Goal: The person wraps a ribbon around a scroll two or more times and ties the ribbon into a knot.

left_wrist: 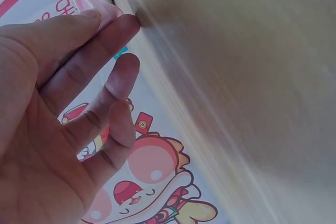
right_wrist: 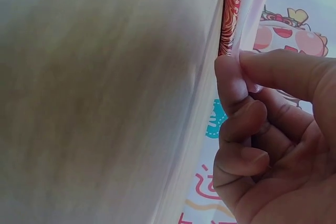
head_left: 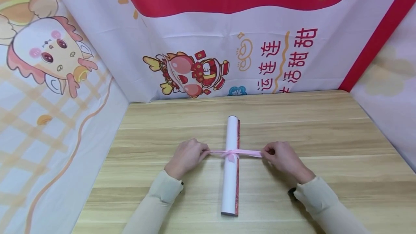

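Observation:
A rolled white paper scroll (head_left: 231,180) with a red patterned edge lies lengthwise on the wooden table. Round its middle goes a pink ribbon (head_left: 249,152), knotted on top with a short loop hanging at the knot. My left hand (head_left: 188,156) pinches one ribbon end between thumb and index finger, left of the scroll. On the other side my right hand (head_left: 284,158) pinches the opposite end. Both stretches of ribbon look taut. In the left wrist view the ribbon (left_wrist: 94,1) runs into the fingertips; the right wrist view shows the red edge (right_wrist: 231,19) beyond the pinch.
The wooden table (head_left: 146,125) reaches back to a white printed cloth (head_left: 195,28) with a cartoon figure and red lettering. Another printed cloth (head_left: 48,118) hangs along the left side. Dark bands show at both sleeve cuffs.

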Tool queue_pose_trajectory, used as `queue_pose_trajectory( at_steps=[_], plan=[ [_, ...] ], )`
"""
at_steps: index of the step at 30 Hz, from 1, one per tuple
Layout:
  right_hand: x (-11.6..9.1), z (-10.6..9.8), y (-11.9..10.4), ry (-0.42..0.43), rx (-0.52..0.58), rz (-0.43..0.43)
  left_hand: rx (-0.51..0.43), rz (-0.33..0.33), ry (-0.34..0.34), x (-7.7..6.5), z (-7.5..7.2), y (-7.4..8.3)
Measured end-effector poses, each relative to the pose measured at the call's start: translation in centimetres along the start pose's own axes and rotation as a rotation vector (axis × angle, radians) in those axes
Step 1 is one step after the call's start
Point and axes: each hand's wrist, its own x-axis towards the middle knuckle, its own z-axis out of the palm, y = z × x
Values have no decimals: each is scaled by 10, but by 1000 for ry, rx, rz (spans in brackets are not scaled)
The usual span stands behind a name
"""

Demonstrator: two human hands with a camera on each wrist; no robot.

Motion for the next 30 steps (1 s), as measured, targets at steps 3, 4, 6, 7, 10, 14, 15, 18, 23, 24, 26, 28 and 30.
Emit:
queue_pose_trajectory(
  at_steps=[3, 4, 6, 7, 10, 14, 15, 18, 23, 24, 26, 28, 30],
  plan=[
    [0, 0, 0, 7, -4, -7, 7, 2, 5, 0, -1, 0],
    [-1, 0, 0, 7, -7, -8, 8, 3, 6, 0, -1, 0],
    [0, -1, 1, 8, -12, -5, 8, 5, 6, 1, -2, 0],
    [0, -1, 1, 9, -14, -4, 8, 6, 5, 1, -2, 0],
    [1, -3, 2, 10, -29, -2, 5, 7, -12, 1, -3, 0],
    [7, -7, 4, 11, -40, 10, 1, 10, -38, 0, -3, 1],
    [9, -8, 4, 12, -47, 6, 0, 10, -40, -1, -3, 2],
    [16, -12, 4, 17, -63, -16, 0, 10, -41, -2, -3, 3],
    [23, -17, 6, 12, -105, -32, -9, 18, -56, -5, -5, 6],
    [23, -17, 6, 3, -106, -28, -11, 16, -56, -5, -5, 6],
    [24, -17, 6, -17, -102, -9, -10, 10, -52, -5, -6, 6],
    [23, -15, 5, -26, -99, -2, -10, 8, -36, -6, -6, 4],
    [21, -14, 4, -34, -85, 9, -16, 5, -23, -5, -5, 2]
  ],
)
